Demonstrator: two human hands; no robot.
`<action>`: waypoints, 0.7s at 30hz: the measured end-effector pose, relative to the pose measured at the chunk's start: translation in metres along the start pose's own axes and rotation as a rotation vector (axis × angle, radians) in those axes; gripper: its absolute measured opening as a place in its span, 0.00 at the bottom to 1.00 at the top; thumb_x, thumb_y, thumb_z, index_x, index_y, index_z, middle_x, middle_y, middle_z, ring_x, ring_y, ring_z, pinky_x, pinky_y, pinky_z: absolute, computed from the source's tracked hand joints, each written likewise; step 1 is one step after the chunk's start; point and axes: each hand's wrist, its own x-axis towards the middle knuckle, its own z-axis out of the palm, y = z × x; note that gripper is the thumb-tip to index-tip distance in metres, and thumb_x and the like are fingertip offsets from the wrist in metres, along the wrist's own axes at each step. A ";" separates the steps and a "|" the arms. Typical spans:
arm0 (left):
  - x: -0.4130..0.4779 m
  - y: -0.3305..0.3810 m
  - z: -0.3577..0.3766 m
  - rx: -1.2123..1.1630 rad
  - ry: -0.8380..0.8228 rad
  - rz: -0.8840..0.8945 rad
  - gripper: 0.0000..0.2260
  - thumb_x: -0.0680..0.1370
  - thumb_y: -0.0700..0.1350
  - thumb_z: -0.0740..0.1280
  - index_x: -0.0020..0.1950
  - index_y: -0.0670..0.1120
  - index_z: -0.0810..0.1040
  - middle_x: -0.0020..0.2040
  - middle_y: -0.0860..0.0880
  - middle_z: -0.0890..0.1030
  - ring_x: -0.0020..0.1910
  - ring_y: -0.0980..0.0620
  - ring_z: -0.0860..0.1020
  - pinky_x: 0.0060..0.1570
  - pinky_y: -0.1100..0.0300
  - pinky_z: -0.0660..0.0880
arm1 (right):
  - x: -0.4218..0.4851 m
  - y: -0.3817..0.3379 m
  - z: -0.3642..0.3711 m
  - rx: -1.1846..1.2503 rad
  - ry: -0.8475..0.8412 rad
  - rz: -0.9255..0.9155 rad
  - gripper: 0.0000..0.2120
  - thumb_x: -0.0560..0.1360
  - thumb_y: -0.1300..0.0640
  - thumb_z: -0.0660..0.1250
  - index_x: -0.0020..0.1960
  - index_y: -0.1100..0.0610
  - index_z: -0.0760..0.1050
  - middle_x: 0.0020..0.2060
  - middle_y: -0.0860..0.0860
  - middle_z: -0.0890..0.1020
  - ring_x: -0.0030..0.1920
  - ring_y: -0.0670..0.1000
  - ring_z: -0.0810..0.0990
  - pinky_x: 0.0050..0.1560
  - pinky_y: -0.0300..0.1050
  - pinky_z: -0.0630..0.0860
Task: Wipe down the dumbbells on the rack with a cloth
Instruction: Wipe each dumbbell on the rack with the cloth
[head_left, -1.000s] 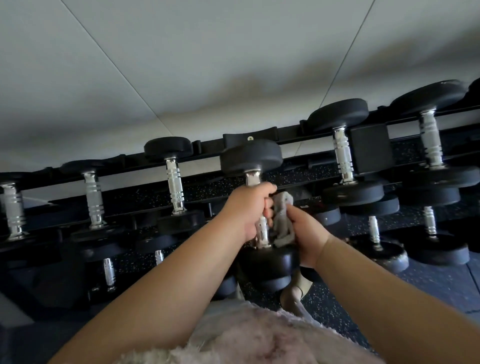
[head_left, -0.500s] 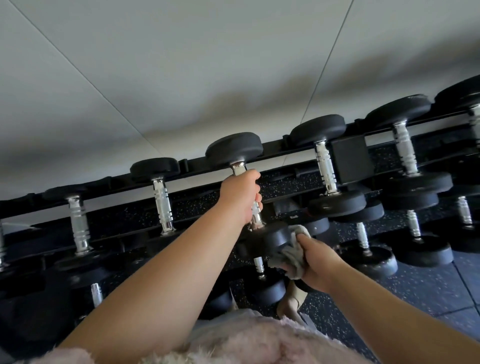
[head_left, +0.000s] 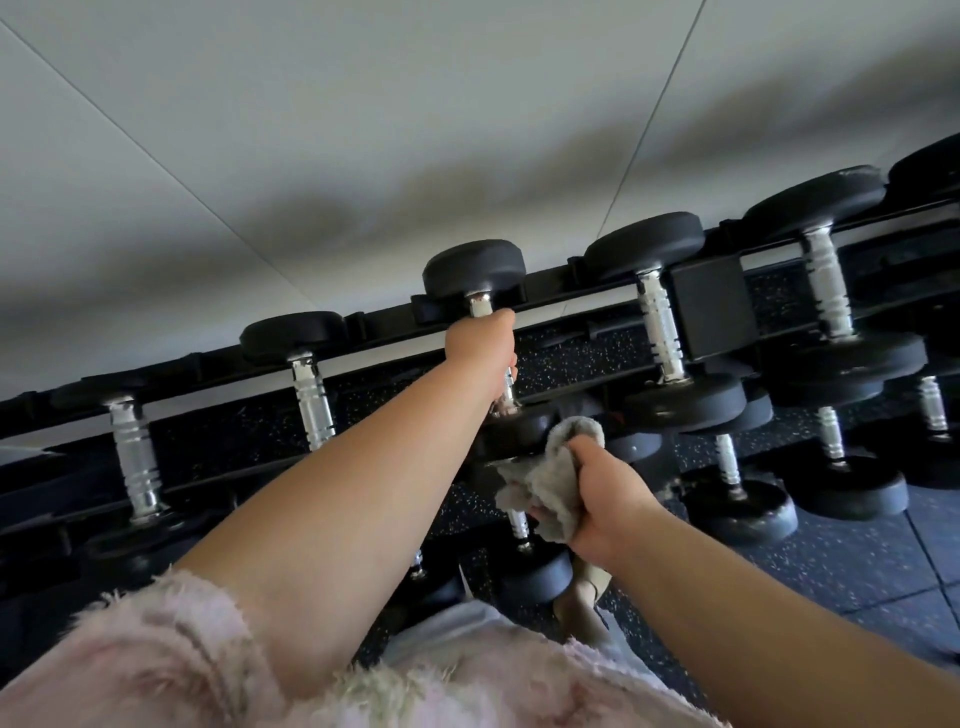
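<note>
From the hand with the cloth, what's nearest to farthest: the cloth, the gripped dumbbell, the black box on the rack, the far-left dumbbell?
Measured from the right hand in the head view:
1. grey cloth: bunched in its grip.
2. gripped dumbbell: just up-left, with the left hand on its handle.
3. black box: higher up, to the right.
4. far-left dumbbell: far across on the left.

Gym surroundings
A pale wall (head_left: 363, 130) crossed by thin seams rises behind, a dark speckled rubber floor (head_left: 883, 582) spreads at right, and a fuzzy pink garment (head_left: 156, 665) fills the lower edge.
</note>
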 end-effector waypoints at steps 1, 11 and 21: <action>0.004 -0.005 0.002 -0.011 0.003 -0.014 0.04 0.76 0.41 0.69 0.46 0.43 0.74 0.32 0.48 0.69 0.23 0.52 0.65 0.25 0.63 0.63 | 0.000 0.000 -0.002 -0.139 0.089 -0.044 0.16 0.80 0.46 0.59 0.56 0.57 0.76 0.49 0.60 0.86 0.51 0.64 0.85 0.39 0.51 0.77; 0.026 -0.020 -0.008 -0.004 -0.035 -0.049 0.07 0.79 0.41 0.66 0.45 0.44 0.68 0.30 0.49 0.66 0.25 0.51 0.63 0.26 0.59 0.61 | 0.000 0.012 0.015 -1.058 0.256 -0.727 0.22 0.80 0.52 0.67 0.71 0.49 0.63 0.65 0.50 0.66 0.58 0.50 0.74 0.55 0.43 0.76; 0.033 -0.008 -0.003 0.059 0.082 0.014 0.07 0.76 0.44 0.69 0.51 0.42 0.78 0.35 0.46 0.76 0.27 0.49 0.72 0.30 0.59 0.70 | 0.008 0.027 -0.006 -1.601 0.002 -1.299 0.23 0.70 0.58 0.66 0.66 0.52 0.77 0.73 0.53 0.68 0.71 0.59 0.68 0.68 0.57 0.76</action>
